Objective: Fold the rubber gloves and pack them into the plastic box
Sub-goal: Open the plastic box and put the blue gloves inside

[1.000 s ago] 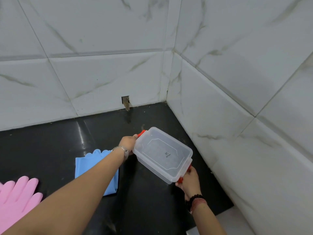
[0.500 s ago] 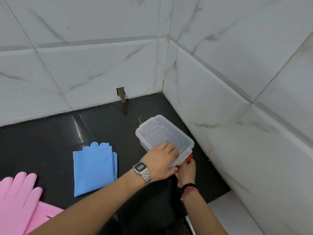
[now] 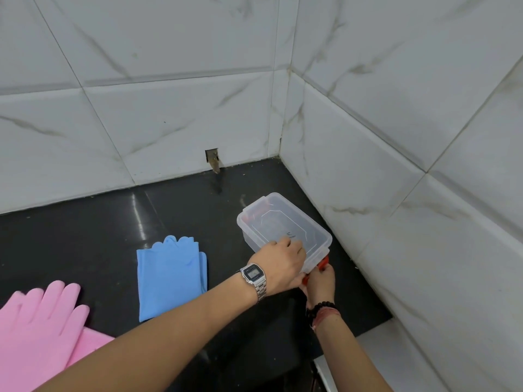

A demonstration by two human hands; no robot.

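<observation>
A clear plastic box (image 3: 278, 222) with its lid on and red latches rests on the black counter near the right wall. My left hand (image 3: 280, 265) lies on the near end of the lid, fingers pressing down. My right hand (image 3: 319, 281) grips the red latch (image 3: 322, 263) at the box's near end. A folded blue rubber glove (image 3: 169, 278) lies flat to the left of the box. Pink rubber gloves (image 3: 42, 326) lie at the lower left, fingers pointing away, partly cut off by the frame.
The black counter (image 3: 99, 236) ends at white marble-tiled walls behind and on the right, meeting in a corner. A small hole with a stub (image 3: 212, 159) sits low in the back wall. The counter's front edge and a light floor (image 3: 376, 360) show at lower right.
The box came down from a tilted, lifted hold onto the counter. My left hand moved from its far end to the near end of the lid, and has barely shifted in the last half second.
</observation>
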